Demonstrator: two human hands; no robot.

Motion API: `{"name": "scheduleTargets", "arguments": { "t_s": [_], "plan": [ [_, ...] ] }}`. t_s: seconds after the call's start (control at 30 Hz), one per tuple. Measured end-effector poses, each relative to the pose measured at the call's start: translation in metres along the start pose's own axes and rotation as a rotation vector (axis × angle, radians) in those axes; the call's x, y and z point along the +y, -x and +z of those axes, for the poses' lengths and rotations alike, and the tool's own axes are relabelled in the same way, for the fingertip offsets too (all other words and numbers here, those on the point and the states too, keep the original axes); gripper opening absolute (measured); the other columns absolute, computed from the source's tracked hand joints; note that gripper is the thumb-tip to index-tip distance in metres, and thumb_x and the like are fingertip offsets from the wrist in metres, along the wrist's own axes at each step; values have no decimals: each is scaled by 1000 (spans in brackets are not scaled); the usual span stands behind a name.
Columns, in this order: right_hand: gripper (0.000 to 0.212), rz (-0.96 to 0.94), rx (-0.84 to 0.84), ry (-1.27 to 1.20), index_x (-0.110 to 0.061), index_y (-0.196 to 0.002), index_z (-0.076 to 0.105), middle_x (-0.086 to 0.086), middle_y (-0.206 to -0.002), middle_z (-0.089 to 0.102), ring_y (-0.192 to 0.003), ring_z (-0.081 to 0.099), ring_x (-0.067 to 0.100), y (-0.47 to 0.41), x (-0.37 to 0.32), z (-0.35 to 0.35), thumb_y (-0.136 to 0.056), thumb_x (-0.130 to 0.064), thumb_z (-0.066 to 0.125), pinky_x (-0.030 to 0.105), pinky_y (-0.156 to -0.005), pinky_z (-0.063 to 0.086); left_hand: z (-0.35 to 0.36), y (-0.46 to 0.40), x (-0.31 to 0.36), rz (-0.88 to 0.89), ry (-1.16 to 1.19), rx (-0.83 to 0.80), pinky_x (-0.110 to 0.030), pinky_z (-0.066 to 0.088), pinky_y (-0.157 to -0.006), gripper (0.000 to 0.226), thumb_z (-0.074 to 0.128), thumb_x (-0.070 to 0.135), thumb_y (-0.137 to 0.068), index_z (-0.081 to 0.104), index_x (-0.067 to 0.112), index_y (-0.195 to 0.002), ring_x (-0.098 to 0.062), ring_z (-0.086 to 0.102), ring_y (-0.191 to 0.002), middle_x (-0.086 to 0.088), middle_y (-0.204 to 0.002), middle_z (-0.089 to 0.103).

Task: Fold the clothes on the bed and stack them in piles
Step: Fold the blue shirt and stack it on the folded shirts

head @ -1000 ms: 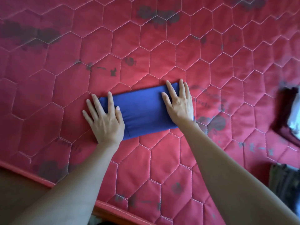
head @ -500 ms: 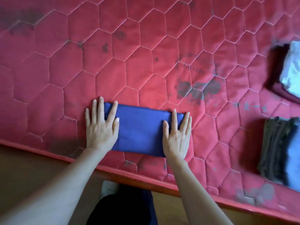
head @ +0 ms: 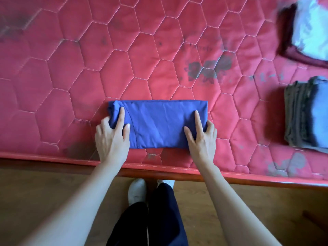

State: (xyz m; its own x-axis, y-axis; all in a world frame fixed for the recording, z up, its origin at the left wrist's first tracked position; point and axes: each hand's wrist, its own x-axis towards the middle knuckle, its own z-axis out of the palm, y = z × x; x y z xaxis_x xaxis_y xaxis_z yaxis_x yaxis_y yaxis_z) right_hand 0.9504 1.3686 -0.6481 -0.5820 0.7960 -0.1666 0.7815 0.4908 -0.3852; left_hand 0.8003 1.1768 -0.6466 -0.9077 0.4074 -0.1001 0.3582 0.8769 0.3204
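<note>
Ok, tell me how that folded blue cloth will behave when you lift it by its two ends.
The blue cloth is probably floppy: it creases softly under the left hand and right hand, so its middle may sag. It looks thin and light. The layers could slip open, since nothing but the grip at each end holds them.

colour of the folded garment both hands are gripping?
Solid blue, no pattern: the folded garment on the red mattress, clearest in the head view.
</note>
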Motion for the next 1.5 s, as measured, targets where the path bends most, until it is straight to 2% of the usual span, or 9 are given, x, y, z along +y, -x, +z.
{"name": "scheduleTargets", "arguments": {
  "t_s": [0.07, 0.13, 0.23, 0.33, 0.5, 0.7, 0.93, 1.17, 1.5],
  "plan": [
    [62, 37, -38, -62, -45, -147, 28, 2, -114, 41, -100, 49, 24, -3, -1, -2, -91, -48, 56, 33, -73, 42, -6, -6, -1, -28, 24, -65, -52, 44, -77, 51, 52, 33, -96, 39, 30, -146, -42, 50, -91, -22, -107, 50],
    [62, 77, -67, -88, -49, -146, 26, -2, -102, 39, -88, 53, 24, -5, -2, -2, -91, -53, 53, 32, -68, 40, -10, -13, -2, -23, 12, -125, -51, 46, -74, 52, 47, 39, -97, 34, 35, -147, -43, 55, -91, -20, -107, 52],
    [61, 145, -104, -167, -49, -145, 29, 1, -100, 50, -90, 58, 27, -5, -4, 1, -89, -57, 54, 34, -76, 42, -13, -22, -5, -46, 68, -196, -47, 46, -76, 50, 43, 43, -98, 33, 41, -146, -43, 59, -97, -14, -115, 60],
    [59, 173, -118, -294, -44, -144, 36, 4, -113, 64, -101, 59, 24, -3, -5, 4, -90, -51, 58, 32, -84, 42, -15, -24, -7, -111, 178, -251, -45, 46, -78, 47, 45, 40, -98, 35, 43, -144, -42, 59, -100, -14, -112, 65],
    [58, 165, -114, -248, -43, -145, 34, 5, -119, 62, -107, 57, 24, 4, -1, 3, -91, -48, 57, 29, -79, 39, -19, -7, -2, -78, -6, -191, -43, 40, -68, 51, 44, 37, -99, 30, 39, -148, -40, 56, -97, -12, -117, 58],
    [58, 147, -120, -233, -47, -144, 32, 3, -111, 60, -105, 57, 24, 12, 6, 3, -91, -51, 55, 29, -77, 37, -20, 12, 3, -74, -69, -204, -40, 33, -63, 55, 40, 38, -99, 21, 37, -151, -42, 58, -86, -15, -120, 49],
    [57, 111, -88, -230, -44, -145, 33, 4, -115, 59, -108, 57, 26, 15, 7, 3, -93, -48, 54, 33, -81, 40, -9, 19, -8, -80, 164, -201, -49, 45, -73, 54, 41, 30, -101, 23, 27, -152, -46, 56, -89, -19, -117, 45],
    [54, 55, -38, -174, -41, -146, 33, 2, -109, 57, -100, 58, 24, 15, 11, -18, -95, -44, 51, 31, -74, 39, -15, 17, 5, 13, 256, -144, -48, 44, -80, 51, 46, 18, -100, 32, 14, -149, -42, 53, -103, -18, -129, 47],
    [53, 75, 83, -212, -39, -146, 35, 2, -117, 59, -103, 59, 25, -4, 40, -100, -96, -40, 53, 32, -76, 42, -50, -3, 88, 199, 334, -93, -49, 45, -80, 51, 50, 13, -98, 36, 8, -147, -43, 55, -100, -20, -123, 51]
  ]
}}
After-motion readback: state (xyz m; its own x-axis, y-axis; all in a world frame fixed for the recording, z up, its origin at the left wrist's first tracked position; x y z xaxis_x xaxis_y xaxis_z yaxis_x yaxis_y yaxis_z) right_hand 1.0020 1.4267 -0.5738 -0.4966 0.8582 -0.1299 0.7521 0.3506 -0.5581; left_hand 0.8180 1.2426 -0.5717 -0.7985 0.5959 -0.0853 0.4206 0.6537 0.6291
